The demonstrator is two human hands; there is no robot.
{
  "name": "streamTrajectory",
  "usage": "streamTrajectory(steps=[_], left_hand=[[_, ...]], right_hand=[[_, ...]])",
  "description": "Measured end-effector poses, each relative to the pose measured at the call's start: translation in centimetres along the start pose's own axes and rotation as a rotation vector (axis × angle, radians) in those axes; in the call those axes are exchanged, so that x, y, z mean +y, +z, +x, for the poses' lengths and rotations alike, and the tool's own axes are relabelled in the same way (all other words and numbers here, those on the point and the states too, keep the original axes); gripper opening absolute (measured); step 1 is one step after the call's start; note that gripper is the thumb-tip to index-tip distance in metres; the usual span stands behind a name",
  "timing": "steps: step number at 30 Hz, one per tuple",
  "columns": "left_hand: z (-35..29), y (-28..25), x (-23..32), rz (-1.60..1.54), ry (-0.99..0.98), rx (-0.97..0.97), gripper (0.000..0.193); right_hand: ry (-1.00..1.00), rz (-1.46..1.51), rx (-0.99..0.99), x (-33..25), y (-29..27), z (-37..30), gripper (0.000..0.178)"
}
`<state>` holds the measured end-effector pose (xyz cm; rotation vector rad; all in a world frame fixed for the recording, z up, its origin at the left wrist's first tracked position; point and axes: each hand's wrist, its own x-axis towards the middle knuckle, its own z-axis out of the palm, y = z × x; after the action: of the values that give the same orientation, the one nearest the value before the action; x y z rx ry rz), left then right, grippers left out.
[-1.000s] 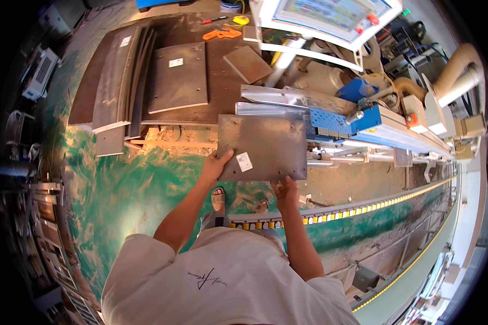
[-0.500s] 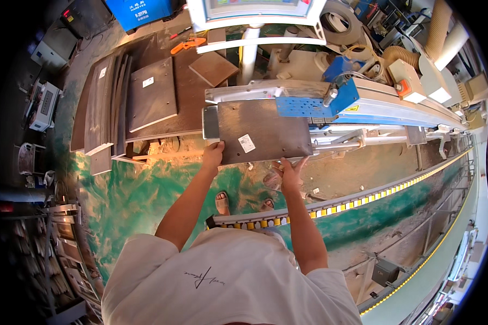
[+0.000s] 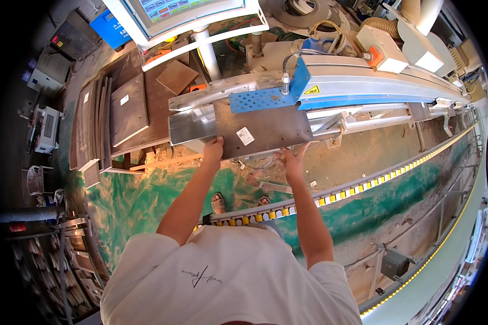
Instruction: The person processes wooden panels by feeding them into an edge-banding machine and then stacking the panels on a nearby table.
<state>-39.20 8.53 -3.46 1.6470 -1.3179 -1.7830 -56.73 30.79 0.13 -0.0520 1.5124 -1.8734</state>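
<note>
Brown panel sits partly beneath a blue perforated plate; the left hand clamps its near-left corner, the right hand touches its near edge, grip unclear.

A: Where does the view look from?
B: From head height, just above the shirt, facing down and forward.
A: How near?
B: Near enough that the left hand and right hand sit mid-view; the screen is farther, cut by the upper edge.
A: The sides?
B: Stack left, rail right, inside a dark rim.
</note>
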Motion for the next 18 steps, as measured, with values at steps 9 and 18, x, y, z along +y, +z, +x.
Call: streamTrajectory(steps=[9, 18], left_hand=[[0.0, 9.4, -1.0, 0.120, 0.099, 0.044, 0.037], [1.0, 15.5, -1.5, -0.013, 0.254, -0.112, 0.043]], right_hand=[[0.056, 0.075, 0.212, -4.1, -5.1, 1.6, 0.089], [0.223, 0.010, -0.015, 2.5, -1.5, -6.7, 0.049]])
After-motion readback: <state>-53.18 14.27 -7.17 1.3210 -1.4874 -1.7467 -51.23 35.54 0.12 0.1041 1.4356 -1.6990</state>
